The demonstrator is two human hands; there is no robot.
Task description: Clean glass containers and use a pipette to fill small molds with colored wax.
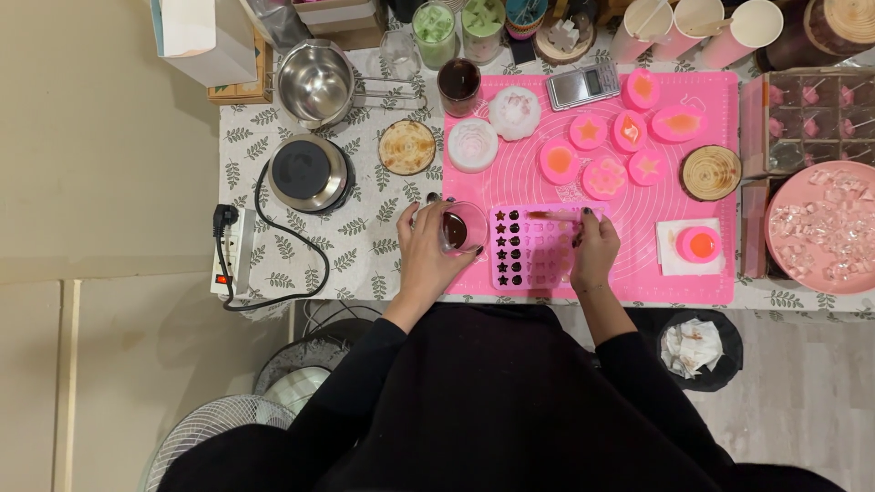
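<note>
Head view looks down on a big flat pink mat [693, 273]. On it lies a soft pink mold [538, 248] with tiny star holes. Left hand [428, 251] wraps a clear cup [460, 228] of brown liquid. Right hand [594, 246] pinches a thin stick [554, 216] over the mold.

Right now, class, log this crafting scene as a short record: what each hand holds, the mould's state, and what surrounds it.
left hand: holds a glass cup of dark liquid
right hand: holds a thin stick over the mould
pink mould tray: left columns filled dark, the rest unfilled
pink mat: lies under the mould, carries round pink moulds
hot plate: left of the mat
</note>
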